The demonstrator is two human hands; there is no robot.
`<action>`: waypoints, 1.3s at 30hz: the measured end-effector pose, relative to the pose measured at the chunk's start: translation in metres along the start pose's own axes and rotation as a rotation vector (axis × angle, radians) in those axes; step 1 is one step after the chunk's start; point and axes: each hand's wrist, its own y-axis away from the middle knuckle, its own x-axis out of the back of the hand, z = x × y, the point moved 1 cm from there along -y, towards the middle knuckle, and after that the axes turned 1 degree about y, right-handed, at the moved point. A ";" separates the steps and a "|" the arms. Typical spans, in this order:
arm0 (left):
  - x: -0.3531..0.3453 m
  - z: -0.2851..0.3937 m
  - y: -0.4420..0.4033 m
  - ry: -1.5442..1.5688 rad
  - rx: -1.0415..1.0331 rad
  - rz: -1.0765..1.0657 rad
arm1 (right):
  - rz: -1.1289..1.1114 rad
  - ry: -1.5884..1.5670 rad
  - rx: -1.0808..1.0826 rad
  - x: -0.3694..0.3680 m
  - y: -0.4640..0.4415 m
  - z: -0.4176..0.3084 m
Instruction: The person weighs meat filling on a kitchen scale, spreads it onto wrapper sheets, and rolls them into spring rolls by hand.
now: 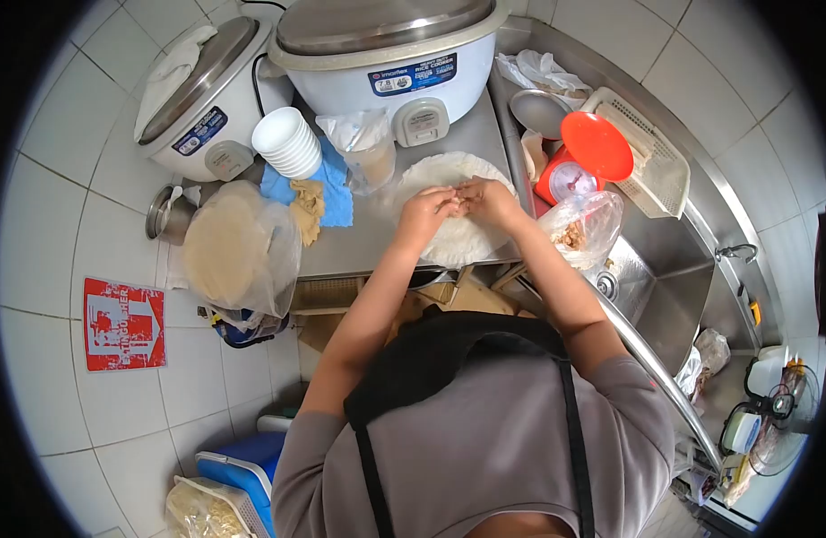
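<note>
A round, pale, floppy disc with a ragged edge, like thin dough skins (467, 240), lies on the steel counter in front of me. Over its middle, my left hand (429, 215) and my right hand (492, 201) meet with fingertips drawn together. Whatever is pinched between them is too small and covered to make out. Behind the disc stands a clear plastic container with a bag over it (366, 157). Right of my right hand sits an open plastic bag of brownish shredded food (574, 235).
Two rice cookers (386, 81) stand at the back. Stacked white bowls (289, 143) rest by a blue cloth (332, 193). A bag of round pale sheets (229, 247) is at left. At right are a red scale (570, 182), a basket (659, 175) and a sink (668, 269).
</note>
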 end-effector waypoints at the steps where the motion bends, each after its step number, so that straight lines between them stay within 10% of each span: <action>1: -0.004 -0.003 0.001 -0.034 -0.011 0.002 | 0.061 0.036 0.040 -0.006 0.003 0.005; 9: -0.004 -0.032 -0.005 -0.069 0.074 -0.118 | 0.115 -0.132 0.040 -0.010 0.008 0.028; 12: 0.004 -0.037 -0.010 0.415 0.341 -0.096 | 0.159 -0.276 0.020 0.006 0.012 0.026; 18: 0.000 -0.015 -0.012 -0.095 -0.119 -0.186 | 0.032 0.256 0.040 -0.004 0.004 0.016; 39: 0.040 -0.025 -0.008 -0.197 -0.081 -0.300 | -0.024 0.386 -0.095 -0.019 -0.015 -0.006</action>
